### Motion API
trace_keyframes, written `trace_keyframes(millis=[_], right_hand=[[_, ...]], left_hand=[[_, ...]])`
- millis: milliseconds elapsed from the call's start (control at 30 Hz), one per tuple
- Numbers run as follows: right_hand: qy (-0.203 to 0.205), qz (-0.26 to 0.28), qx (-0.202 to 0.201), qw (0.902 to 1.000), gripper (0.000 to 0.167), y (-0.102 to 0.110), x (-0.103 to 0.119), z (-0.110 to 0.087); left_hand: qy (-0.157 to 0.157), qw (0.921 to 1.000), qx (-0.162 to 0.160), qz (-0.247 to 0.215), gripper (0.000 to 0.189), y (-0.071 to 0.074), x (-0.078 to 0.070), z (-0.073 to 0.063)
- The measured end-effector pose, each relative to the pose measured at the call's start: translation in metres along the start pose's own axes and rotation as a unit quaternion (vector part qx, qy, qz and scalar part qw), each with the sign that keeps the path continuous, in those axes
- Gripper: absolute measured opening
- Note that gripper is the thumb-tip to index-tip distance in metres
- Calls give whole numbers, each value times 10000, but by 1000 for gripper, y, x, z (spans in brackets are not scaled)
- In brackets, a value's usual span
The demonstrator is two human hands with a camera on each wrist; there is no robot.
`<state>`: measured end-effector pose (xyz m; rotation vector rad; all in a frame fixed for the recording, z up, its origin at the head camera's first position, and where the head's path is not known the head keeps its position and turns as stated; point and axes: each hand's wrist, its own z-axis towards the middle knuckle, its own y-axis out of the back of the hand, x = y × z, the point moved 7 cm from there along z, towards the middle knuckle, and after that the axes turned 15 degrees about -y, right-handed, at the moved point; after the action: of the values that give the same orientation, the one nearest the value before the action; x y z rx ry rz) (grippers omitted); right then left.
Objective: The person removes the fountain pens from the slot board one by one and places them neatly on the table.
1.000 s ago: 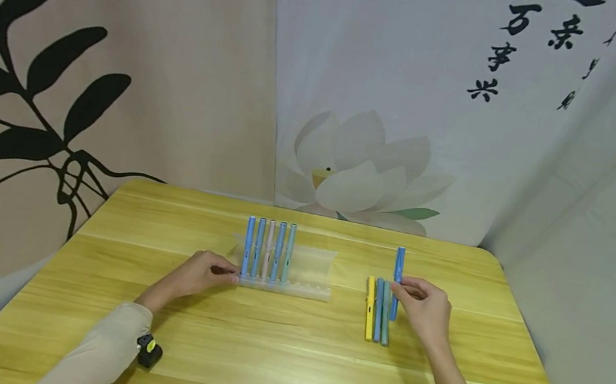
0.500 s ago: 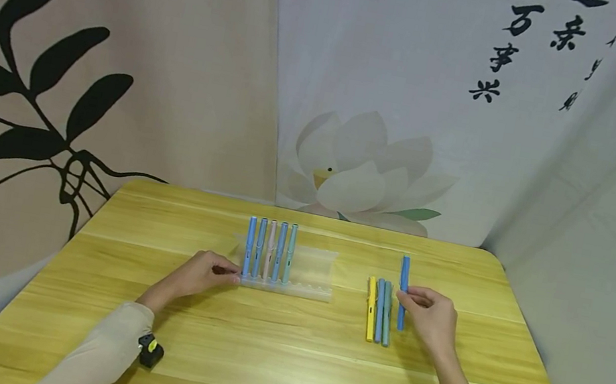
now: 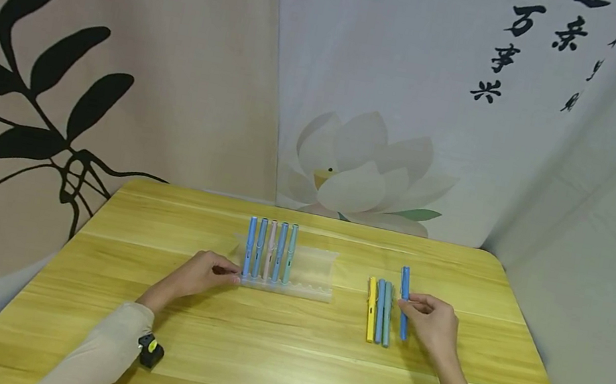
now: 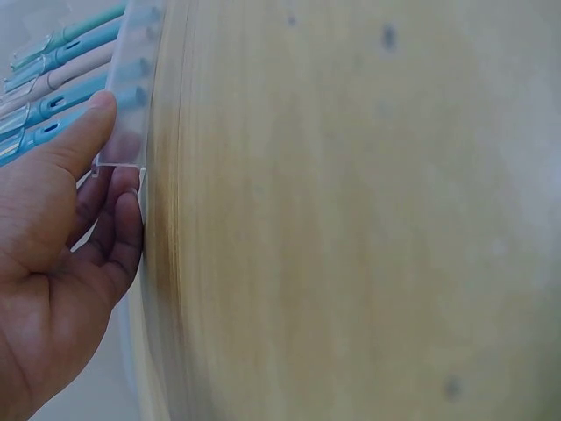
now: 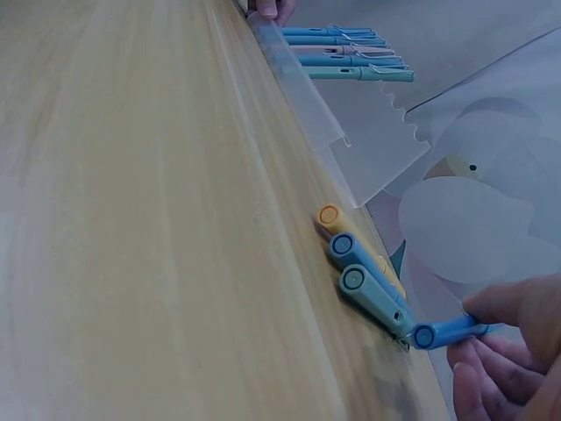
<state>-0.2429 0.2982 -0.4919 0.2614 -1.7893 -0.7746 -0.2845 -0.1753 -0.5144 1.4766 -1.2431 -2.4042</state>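
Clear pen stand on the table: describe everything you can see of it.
The pen stand looks like clear, colourless plastic, with a back panel notched along its top edge and a low front strip. It stands on the wooden table, toward the far edge. Five pens sit side by side in its left part: three blue, one pinkish, one green. The left hand holds its left end.

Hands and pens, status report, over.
Left hand grips clear rack, five pens in it. Right hand pinches blue pen. Three loose pens lie in between.
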Motion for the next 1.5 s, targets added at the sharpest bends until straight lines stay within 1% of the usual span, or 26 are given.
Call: trace_keyframes(millis=[400, 967, 1233, 1500], right_hand=[[-171, -175, 153, 9996, 34, -5, -10, 3], [-206, -448, 295, 9983, 34, -9, -13, 3], [-200, -507, 361, 9979, 35, -12, -14, 4], [-275, -441, 414, 9978, 36, -13, -14, 3]], left_hand=[[-3, 10000, -13, 5, 33, 0, 1, 0], [-11, 10000, 8, -20, 32, 0, -1, 0], [13, 10000, 6, -3, 32, 0, -2, 0], [20, 10000, -8, -38, 34, 0, -1, 0]])
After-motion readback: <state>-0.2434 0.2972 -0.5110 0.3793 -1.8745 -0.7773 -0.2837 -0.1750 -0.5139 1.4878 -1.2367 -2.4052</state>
